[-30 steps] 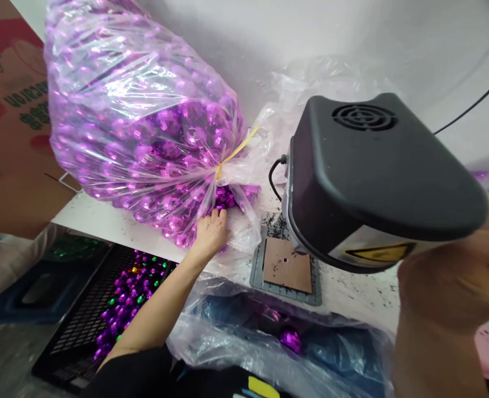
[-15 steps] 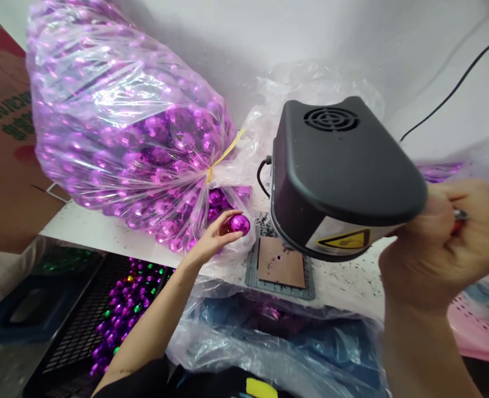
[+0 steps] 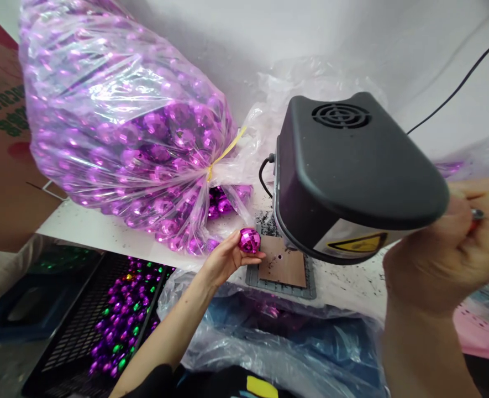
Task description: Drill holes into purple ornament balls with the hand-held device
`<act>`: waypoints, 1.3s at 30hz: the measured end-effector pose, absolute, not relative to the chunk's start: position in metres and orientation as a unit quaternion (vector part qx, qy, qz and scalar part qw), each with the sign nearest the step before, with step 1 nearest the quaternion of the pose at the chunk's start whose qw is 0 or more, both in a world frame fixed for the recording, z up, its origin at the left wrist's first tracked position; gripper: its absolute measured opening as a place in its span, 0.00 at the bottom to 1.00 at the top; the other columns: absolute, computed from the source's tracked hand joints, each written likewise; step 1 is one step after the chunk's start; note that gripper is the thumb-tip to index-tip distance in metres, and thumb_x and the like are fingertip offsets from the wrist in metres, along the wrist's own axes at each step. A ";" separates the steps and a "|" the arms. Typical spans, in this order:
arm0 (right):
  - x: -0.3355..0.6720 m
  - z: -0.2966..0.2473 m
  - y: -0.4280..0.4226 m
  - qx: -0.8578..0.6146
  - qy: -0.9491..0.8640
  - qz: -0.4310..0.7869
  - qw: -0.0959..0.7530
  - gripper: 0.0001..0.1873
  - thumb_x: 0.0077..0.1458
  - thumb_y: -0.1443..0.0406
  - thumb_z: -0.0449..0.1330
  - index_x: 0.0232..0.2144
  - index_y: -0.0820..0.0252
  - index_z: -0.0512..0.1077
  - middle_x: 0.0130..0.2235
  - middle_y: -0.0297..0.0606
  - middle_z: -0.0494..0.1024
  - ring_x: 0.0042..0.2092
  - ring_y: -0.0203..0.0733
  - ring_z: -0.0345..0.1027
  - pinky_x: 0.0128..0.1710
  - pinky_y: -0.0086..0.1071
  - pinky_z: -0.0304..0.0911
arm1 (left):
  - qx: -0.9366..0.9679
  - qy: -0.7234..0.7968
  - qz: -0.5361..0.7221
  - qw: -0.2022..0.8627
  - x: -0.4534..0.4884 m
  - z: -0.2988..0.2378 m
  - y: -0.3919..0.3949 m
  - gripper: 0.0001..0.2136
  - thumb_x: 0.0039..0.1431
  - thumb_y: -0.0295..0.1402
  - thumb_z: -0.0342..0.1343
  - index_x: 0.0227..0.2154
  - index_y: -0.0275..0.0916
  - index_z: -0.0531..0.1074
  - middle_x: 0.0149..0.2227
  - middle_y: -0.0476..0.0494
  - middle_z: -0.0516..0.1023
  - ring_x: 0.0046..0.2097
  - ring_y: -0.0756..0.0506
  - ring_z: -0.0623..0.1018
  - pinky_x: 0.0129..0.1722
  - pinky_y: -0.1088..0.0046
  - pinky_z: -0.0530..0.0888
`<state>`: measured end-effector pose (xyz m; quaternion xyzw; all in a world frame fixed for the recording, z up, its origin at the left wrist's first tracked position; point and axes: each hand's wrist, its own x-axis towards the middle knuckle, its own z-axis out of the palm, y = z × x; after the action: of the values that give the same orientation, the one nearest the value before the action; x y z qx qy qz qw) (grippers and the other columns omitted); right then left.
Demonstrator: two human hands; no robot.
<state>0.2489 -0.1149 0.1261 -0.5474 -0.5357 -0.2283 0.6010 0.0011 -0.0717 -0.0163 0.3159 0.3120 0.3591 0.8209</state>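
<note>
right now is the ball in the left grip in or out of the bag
Out: the left grip holds the purple ball near the brown plate, outside the bag.

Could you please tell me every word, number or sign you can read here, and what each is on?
"caron", upside-down green letters on the cardboard box; its beginning is unclear.
Green characters below, same box: too blurred to read.
Yellow warning triangle on the black machine: its symbol is too blurred to tell.
</note>
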 end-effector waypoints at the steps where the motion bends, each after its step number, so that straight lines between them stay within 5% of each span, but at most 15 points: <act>1: 0.249 0.126 -0.115 -0.547 -0.535 -0.225 0.603 0.24 0.67 0.53 0.50 0.26 0.66 0.68 0.24 0.29 0.66 0.26 0.20 0.55 0.28 0.21 0.50 | 0.326 0.327 0.366 0.808 0.005 -0.017 -0.074 0.22 0.60 0.50 0.61 0.48 0.39 0.71 0.39 0.42 0.82 0.38 0.42 0.84 0.39 0.66 0.80; 5: 0.250 0.125 -0.115 -0.550 -0.536 -0.223 0.600 0.24 0.67 0.53 0.50 0.27 0.67 0.68 0.24 0.29 0.65 0.27 0.20 0.53 0.29 0.22 0.50 | 0.447 0.394 0.431 0.677 0.023 -0.026 -0.083 0.21 0.59 0.45 0.64 0.51 0.40 0.72 0.44 0.44 0.80 0.44 0.45 0.80 0.45 0.69 0.77; 9: 0.250 0.124 -0.116 -0.549 -0.537 -0.220 0.602 0.24 0.67 0.54 0.50 0.27 0.66 0.68 0.23 0.28 0.62 0.26 0.19 0.51 0.28 0.22 0.47 | 0.571 0.404 0.433 0.569 0.039 -0.043 -0.093 0.24 0.60 0.44 0.63 0.56 0.41 0.70 0.52 0.42 0.77 0.55 0.41 0.75 0.59 0.61 0.70; 21: 0.247 0.126 -0.117 -0.570 -0.532 -0.214 0.589 0.24 0.68 0.53 0.49 0.27 0.66 0.67 0.25 0.28 0.63 0.27 0.19 0.51 0.29 0.20 0.50 | 0.780 0.381 0.376 0.326 0.063 -0.055 -0.107 0.19 0.64 0.36 0.60 0.56 0.40 0.68 0.56 0.35 0.73 0.58 0.38 0.73 0.59 0.55 0.70; 28: 0.248 0.126 -0.119 -0.568 -0.536 -0.210 0.588 0.23 0.69 0.55 0.48 0.28 0.66 0.68 0.25 0.27 0.63 0.28 0.17 0.51 0.30 0.19 0.49 | 0.774 0.413 0.354 0.324 0.069 -0.055 -0.111 0.17 0.63 0.38 0.60 0.53 0.40 0.71 0.55 0.35 0.75 0.57 0.36 0.73 0.59 0.52 0.69; 39: 0.249 0.127 -0.121 -0.572 -0.536 -0.200 0.588 0.22 0.68 0.55 0.49 0.28 0.66 0.69 0.25 0.28 0.63 0.28 0.19 0.51 0.30 0.21 0.49 | 0.805 0.404 0.288 0.327 0.068 -0.051 -0.107 0.15 0.67 0.42 0.53 0.50 0.40 0.73 0.55 0.35 0.74 0.60 0.37 0.71 0.69 0.42 0.52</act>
<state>0.2487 -0.1206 0.1265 -0.5723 -0.5362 -0.1995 0.5875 0.0683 -0.1068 -0.0513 0.8045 0.4040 0.2876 0.3267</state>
